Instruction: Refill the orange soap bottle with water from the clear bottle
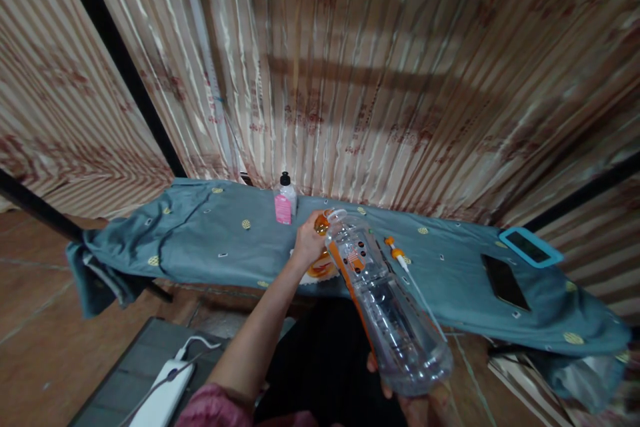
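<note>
- The left stretch of the tabletop (200,233) lay bare, leaving open room for a hand.
- A small pink-labelled bottle (285,200) stood at the back edge, near the left hand (309,240).
- The big clear bottle (385,300) slanted across the middle, blocking the way to the right.
- An orange-tipped syringe (397,255) lay just beside it.
- Two phones (505,280) took up the right end, close together.
- The curtain (350,80) closed off the back.

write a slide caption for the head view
Right hand tilts a clear plastic bottle toward an orange item held by the left hand.
</note>
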### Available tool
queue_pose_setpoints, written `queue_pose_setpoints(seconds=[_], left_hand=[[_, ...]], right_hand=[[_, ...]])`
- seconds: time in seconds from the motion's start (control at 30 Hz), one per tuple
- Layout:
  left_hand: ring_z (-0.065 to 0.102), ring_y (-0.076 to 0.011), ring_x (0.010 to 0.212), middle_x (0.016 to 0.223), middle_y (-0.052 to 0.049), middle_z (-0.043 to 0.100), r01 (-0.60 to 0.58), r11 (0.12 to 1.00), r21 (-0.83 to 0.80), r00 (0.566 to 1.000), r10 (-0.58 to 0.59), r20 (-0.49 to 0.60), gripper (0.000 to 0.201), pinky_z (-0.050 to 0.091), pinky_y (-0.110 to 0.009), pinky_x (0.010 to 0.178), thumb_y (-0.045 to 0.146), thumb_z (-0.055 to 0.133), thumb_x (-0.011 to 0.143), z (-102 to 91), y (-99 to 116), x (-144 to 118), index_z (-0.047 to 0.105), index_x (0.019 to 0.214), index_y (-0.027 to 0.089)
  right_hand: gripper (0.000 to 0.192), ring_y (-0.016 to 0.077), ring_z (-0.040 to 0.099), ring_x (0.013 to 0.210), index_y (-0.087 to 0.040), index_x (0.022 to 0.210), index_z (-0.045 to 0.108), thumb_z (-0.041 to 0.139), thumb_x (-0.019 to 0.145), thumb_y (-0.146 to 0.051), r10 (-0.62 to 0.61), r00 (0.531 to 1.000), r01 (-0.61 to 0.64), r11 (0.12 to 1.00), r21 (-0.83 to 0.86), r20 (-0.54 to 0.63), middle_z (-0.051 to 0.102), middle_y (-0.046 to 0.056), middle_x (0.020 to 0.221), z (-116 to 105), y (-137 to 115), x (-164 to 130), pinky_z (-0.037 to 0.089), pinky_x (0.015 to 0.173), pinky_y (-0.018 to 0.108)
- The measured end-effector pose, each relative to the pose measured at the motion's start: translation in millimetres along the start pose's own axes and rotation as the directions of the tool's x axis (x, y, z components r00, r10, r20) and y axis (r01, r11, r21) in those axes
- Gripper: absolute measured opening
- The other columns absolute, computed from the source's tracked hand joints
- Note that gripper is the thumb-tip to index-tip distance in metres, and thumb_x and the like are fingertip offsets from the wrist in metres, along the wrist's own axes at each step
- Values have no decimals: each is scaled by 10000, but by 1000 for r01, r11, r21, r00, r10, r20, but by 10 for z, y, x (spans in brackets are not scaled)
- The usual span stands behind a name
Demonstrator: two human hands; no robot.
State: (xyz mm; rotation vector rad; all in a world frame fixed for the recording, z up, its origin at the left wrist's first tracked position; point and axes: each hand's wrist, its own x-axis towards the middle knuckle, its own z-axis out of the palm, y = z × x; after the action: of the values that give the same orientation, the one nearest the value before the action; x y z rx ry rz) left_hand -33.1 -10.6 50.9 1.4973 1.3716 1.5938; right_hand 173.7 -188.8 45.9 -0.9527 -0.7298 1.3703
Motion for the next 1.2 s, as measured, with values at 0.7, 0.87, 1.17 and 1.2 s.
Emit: queue_pose_setpoints(seconds=[0.7,0.87,1.17,1.2], left_hand=[[664,-177,773,873,-35,716,-1,1000,2,1000,1,6,355,509,-260,720,417,674,747,5,-41,-13,626,990,162],[662,-178,786,882,-34,716,11,1000,-3,1000,-11,-2,361,503,-260,737,423,685,726,-1,-16,-16,630,978,170],[662,-184,811,894,-40,722,18,999,-28,1000,-18,-2,372,509,-276,769,397,704,705,11,-24,3,629,989,168],[664,-186,810,897,-42,724,20,1000,-23,1000,-20,-4,371,510,-277,765,398,708,701,10,-16,3,633,982,168]], right_hand=[[478,211,696,599,-227,826,746,694,677,-679,137,989,-143,983,115,59,734,74,705,103,-45,-20,499,403,207],[430,214,710,649,-261,855,743,863,546,-535,152,986,-162,976,147,74,748,67,669,154,-96,-66,513,455,193],[451,177,685,573,-220,790,664,873,523,-517,122,992,-120,989,87,-22,762,48,755,273,-176,-81,483,427,193],[463,177,687,564,-218,782,649,885,507,-505,132,991,-128,987,97,-33,765,43,766,287,-186,-85,484,422,193]])
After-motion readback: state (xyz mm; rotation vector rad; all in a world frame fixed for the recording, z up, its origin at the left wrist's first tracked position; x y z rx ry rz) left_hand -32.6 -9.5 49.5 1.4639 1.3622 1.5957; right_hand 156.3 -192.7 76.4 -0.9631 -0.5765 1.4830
